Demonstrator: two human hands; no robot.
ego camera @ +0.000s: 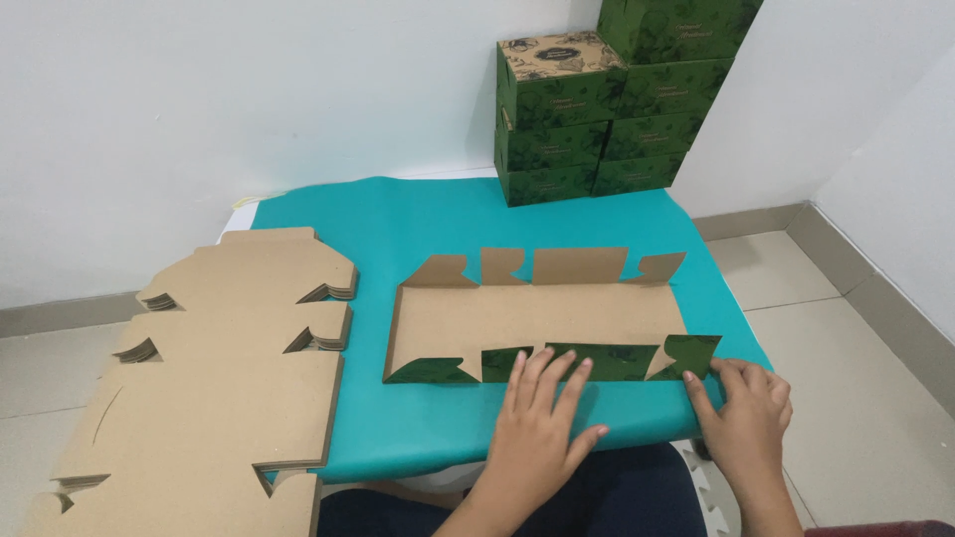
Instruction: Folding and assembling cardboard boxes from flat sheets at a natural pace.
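Note:
A flat cut cardboard box blank (pixel 537 313) lies brown side up on the teal sheet (pixel 398 229), its far flaps raised. The near flaps are folded over and show their dark green printed side. My left hand (pixel 537 423) lies flat with fingers spread, pressing on the folded green middle flap (pixel 602 360). At the blank's near right corner, the fingertips of my right hand (pixel 744 410) touch the green corner flap (pixel 691 353).
A tall stack of flat brown blanks (pixel 214 383) lies at the left, overhanging the sheet. Several finished green boxes (pixel 597 109) are stacked against the white wall at the back. Tiled floor lies to the right, below the table edge.

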